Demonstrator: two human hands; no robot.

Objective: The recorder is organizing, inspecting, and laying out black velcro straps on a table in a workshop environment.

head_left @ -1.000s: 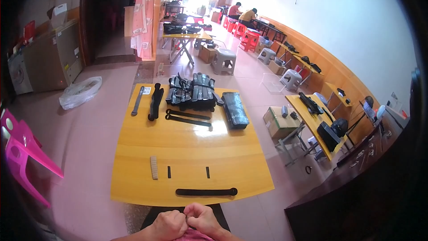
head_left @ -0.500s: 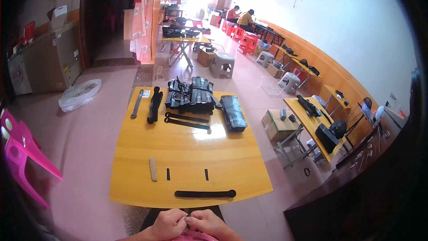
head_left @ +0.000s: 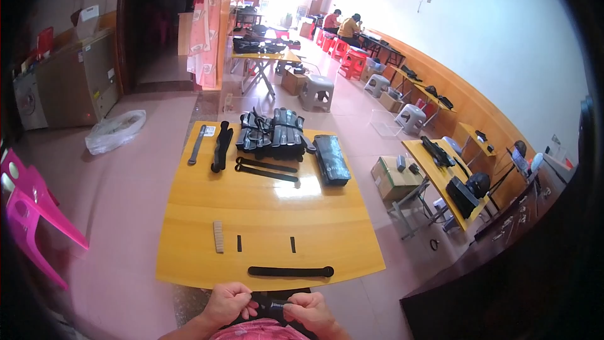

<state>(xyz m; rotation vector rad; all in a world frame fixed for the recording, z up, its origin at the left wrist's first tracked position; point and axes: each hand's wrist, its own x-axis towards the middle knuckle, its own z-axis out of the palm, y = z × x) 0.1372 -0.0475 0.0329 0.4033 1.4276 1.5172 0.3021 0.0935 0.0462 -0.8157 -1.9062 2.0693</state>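
Note:
At the table's near edge, my left hand (head_left: pixel 229 303) and my right hand (head_left: pixel 309 312) are closed and a little apart. Stretched between them is a black piece with pale print (head_left: pixel 274 306); its exact kind does not show. Just beyond, a black strap with a round end (head_left: pixel 290 272) lies across the yellow table (head_left: pixel 207 201). Two short black strips (head_left: pixel 239 243) and a beige ridged strip (head_left: pixel 218 237) lie farther in.
At the table's far side are bundled grey and black straps (head_left: pixel 270 133), a black printed pouch (head_left: pixel 331 160), two loose black straps (head_left: pixel 267 170) and a folded black strap (head_left: pixel 221 147). A pink chair (head_left: pixel 38 208) stands left; a side table (head_left: pixel 462 201) right. Two people sit far back.
My hands have moved apart, the left one up and leftward, the right one slightly to the right. The black printed piece now shows between them. The view has shifted slightly.

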